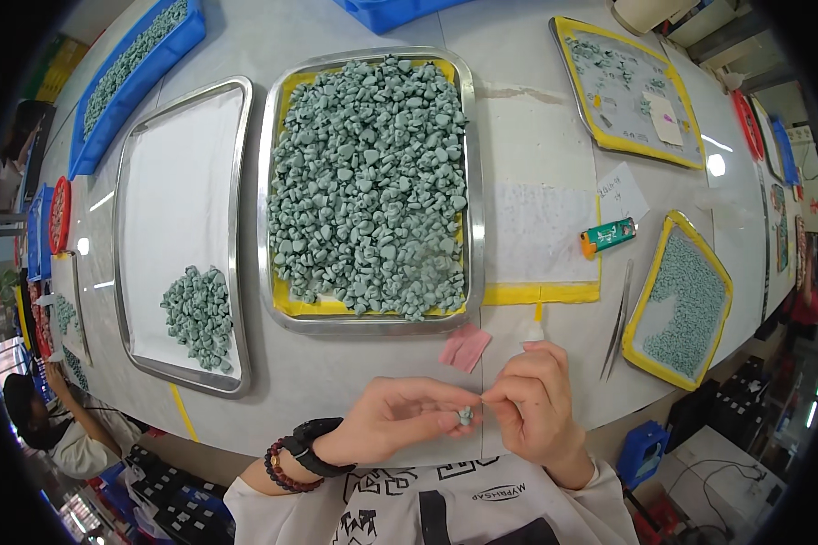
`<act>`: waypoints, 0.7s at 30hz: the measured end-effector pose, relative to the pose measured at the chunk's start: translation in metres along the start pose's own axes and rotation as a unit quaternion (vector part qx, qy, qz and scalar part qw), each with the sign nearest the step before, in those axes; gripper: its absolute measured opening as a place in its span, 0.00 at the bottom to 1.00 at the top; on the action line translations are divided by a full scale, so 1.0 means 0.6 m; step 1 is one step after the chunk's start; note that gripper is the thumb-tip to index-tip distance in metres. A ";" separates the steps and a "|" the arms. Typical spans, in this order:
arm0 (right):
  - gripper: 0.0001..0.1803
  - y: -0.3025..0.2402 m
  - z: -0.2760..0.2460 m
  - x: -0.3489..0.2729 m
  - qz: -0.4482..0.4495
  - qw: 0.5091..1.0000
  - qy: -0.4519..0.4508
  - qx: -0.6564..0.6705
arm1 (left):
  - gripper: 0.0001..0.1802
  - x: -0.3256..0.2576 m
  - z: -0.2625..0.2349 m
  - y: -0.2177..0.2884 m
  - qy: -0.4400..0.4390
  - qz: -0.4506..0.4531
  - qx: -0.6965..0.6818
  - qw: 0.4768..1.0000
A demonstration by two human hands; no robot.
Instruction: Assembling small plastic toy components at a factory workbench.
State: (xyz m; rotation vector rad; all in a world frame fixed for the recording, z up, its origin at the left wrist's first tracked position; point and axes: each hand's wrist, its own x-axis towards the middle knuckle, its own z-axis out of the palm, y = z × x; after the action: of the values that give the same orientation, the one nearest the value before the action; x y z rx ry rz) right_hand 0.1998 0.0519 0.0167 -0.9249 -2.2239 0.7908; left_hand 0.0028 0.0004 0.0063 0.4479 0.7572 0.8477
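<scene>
The left hand [400, 420] holds one green piece [464, 416] between nearly closed thumb and fingers, apparently steadying it for the right, whose fingertips pinch shut alongside (contents, if any, indiscernible), the full tray [474, 200] lying beyond both, presumably for reach.

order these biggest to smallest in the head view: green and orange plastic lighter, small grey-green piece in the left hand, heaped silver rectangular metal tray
1. Heaped silver tray
2. Green and orange lighter
3. Grey-green piece
</scene>
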 end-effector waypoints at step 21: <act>0.10 0.044 0.011 0.076 -0.014 0.965 -0.040 -0.259 | 0.12 -0.003 -0.011 0.004 0.051 0.041 -0.047 0.997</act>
State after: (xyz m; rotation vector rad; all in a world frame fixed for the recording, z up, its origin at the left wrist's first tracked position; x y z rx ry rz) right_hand 0.1791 0.0997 0.0071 -1.1092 -2.5641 0.2273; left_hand -0.0042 0.0009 0.0045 0.3547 0.7932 0.9841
